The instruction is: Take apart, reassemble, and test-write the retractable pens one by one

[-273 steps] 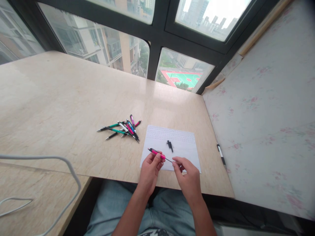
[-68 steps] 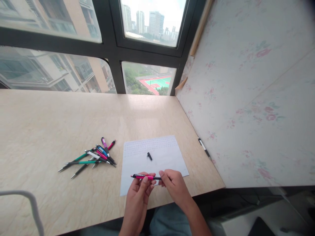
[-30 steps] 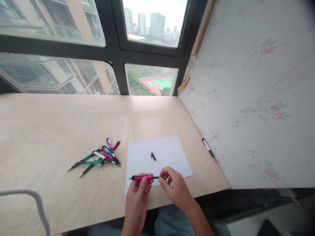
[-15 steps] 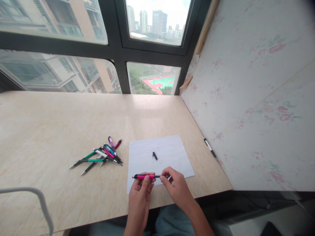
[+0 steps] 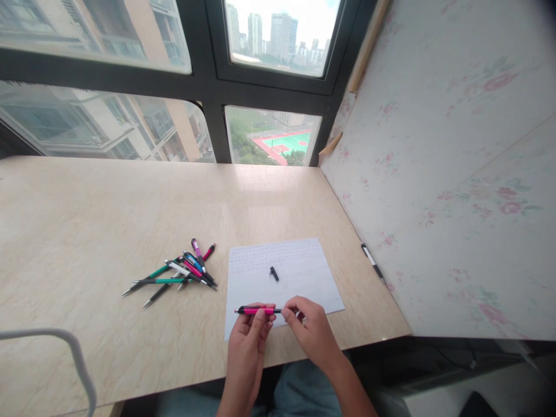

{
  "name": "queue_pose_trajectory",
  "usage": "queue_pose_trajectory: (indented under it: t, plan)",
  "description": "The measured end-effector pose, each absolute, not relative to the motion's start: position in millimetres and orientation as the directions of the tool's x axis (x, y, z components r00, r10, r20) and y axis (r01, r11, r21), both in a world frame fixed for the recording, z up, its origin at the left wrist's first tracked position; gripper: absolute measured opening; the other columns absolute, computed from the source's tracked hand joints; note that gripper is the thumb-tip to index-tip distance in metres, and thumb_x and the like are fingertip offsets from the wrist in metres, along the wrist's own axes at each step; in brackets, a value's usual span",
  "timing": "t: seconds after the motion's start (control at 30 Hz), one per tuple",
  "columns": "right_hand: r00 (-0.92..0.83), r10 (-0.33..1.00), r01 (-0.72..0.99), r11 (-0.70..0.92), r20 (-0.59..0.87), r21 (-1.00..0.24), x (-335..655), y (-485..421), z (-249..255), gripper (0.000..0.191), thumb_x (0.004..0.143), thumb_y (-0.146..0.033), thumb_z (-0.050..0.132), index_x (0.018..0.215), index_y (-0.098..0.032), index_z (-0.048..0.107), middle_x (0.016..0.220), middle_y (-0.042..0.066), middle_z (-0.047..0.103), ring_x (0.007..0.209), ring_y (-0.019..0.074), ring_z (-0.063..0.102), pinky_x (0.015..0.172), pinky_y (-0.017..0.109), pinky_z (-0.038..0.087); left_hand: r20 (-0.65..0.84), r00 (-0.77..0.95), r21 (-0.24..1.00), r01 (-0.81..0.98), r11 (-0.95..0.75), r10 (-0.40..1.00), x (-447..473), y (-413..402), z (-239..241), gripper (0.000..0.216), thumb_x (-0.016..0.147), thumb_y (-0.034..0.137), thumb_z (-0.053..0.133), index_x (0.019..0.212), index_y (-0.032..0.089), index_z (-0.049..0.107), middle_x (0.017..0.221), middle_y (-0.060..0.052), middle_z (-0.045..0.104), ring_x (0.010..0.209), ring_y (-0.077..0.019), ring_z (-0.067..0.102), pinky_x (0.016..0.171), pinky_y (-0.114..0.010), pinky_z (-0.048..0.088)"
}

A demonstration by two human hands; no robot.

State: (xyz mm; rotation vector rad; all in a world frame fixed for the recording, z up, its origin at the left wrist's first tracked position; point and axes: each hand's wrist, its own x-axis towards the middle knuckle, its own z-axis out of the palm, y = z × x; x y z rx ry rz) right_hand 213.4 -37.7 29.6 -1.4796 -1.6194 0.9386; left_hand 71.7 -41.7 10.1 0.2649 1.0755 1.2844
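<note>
My left hand (image 5: pixel 252 335) pinches a pink and black pen (image 5: pixel 256 311) by its pink barrel and holds it level over the near edge of a white sheet of paper (image 5: pixel 286 279). My right hand (image 5: pixel 309 328) is closed on the pen's black front end. A small black pen part (image 5: pixel 273 273) lies on the middle of the paper, a little beyond both hands.
A pile of several pens (image 5: pixel 180 273) lies on the beige marble-look table (image 5: pixel 108 220) left of the paper. A black and white pen (image 5: pixel 372 263) rests at the table's right edge against the floral wall (image 5: pixel 456 174). A grey cable (image 5: pixel 65 347) loops at lower left.
Both hands have stayed on the pink pen, and my right fingers have shifted slightly on its black end. Earlier a thin refill showed between the hands and two black parts lay on the paper.
</note>
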Motion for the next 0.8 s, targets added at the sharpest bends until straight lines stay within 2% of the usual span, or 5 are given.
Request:
queue_pose_trajectory:
  t: [0.3, 0.5, 0.6, 0.7, 0.8]
  plan:
    - [-0.06, 0.998, 0.474, 0.059, 0.035, -0.878, 213.9, -38.4, 27.6, 0.027, 0.092, -0.033, 0.052, 0.072, -0.018, 0.063, 0.066, 0.0, 0.06, 0.062, 0.0131, 0.053, 0.06, 0.024, 0.039, -0.504, -0.09, 0.675, -0.661, 0.327, 0.859, 72.7, -42.3, 13.7, 0.028, 0.068, 0.028, 0.082, 0.089, 0.015, 0.069, 0.088, -0.005, 0.073, 0.078, -0.0127, 0.067, 0.077, -0.022, 0.053]
    - [-0.094, 0.995, 0.421, 0.049, 0.01, -0.906, 209.6, -37.5, 29.5, 0.023, 0.092, -0.034, 0.053, 0.082, -0.018, 0.066, 0.075, 0.002, 0.066, 0.068, 0.0142, 0.058, 0.062, 0.024, 0.043, -0.548, -0.115, 0.63, -0.708, 0.318, 0.829, 70.6, -40.3, 11.7, 0.026, 0.069, 0.025, 0.081, 0.089, 0.014, 0.069, 0.091, -0.007, 0.073, 0.077, -0.0123, 0.067, 0.075, -0.021, 0.055]
    - [-0.068, 0.998, 0.396, 0.045, 0.02, -0.917, 212.3, -31.0, 26.2, 0.028, 0.096, -0.035, 0.046, 0.087, -0.018, 0.066, 0.08, 0.003, 0.067, 0.071, 0.0149, 0.06, 0.062, 0.024, 0.044, -0.557, -0.177, 0.635, -0.721, 0.279, 0.812, 67.3, -37.5, 11.8, 0.023, 0.07, 0.021, 0.08, 0.088, 0.014, 0.069, 0.087, -0.006, 0.073, 0.071, -0.0109, 0.067, 0.071, -0.02, 0.055]
    - [0.044, 0.997, 0.532, 0.023, 0.055, -0.847, 213.8, -16.7, 17.1, 0.024, 0.095, -0.028, 0.044, 0.086, -0.019, 0.065, 0.08, 0.004, 0.066, 0.07, 0.0157, 0.059, 0.064, 0.026, 0.044, -0.558, -0.215, 0.633, -0.735, 0.243, 0.802, 64.8, -35.5, 11.3, 0.018, 0.072, 0.018, 0.078, 0.087, 0.014, 0.069, 0.085, -0.006, 0.073, 0.07, -0.0104, 0.067, 0.069, -0.019, 0.056]
    - [0.088, 0.991, 0.734, 0.001, 0.097, -0.679, 208.5, 0.7, 6.2, 0.013, 0.088, -0.022, 0.053, 0.09, -0.02, 0.065, 0.085, 0.005, 0.065, 0.075, 0.0185, 0.059, 0.07, 0.029, 0.043, -0.551, -0.223, 0.631, -0.742, 0.227, 0.804, 64.0, -35.0, 10.3, 0.016, 0.074, 0.018, 0.077, 0.087, 0.013, 0.069, 0.084, -0.006, 0.073, 0.07, -0.0105, 0.067, 0.069, -0.019, 0.056]
